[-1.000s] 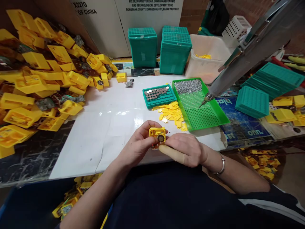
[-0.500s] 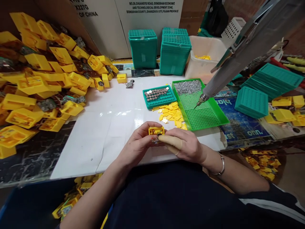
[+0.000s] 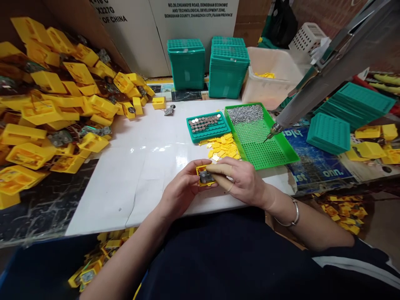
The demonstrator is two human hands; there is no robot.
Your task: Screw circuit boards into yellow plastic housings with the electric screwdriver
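Note:
A small open yellow plastic case (image 3: 199, 169) is held over the front of the white work surface, with a dark circuit board (image 3: 205, 176) seated in its cavity. My left hand (image 3: 180, 188) is closed around the case's left side, thumb at the near rim. From the right, my right hand (image 3: 246, 181) has its fingers, in beige finger cots, closed at the case's right edge and against the board; its fingertips hide that corner. Just beyond the hands lies a heap of flat yellow plastic pieces (image 3: 223, 146). A teal tray (image 3: 204, 134) behind it carries rows of coin cells.
A green tray (image 3: 281, 156) with many small screws stands at right, under a hanging electric screwdriver (image 3: 283, 118). Yellow cases (image 3: 50, 110) with boards pile up at left. Teal tray stacks (image 3: 229, 68) and a whitish bin (image 3: 268, 89) line the back.
The board, earlier mostly hidden below the case, now sits inside it. The case has tipped to show its open side, and my right hand has shifted slightly up. The screwdriver has swung right.

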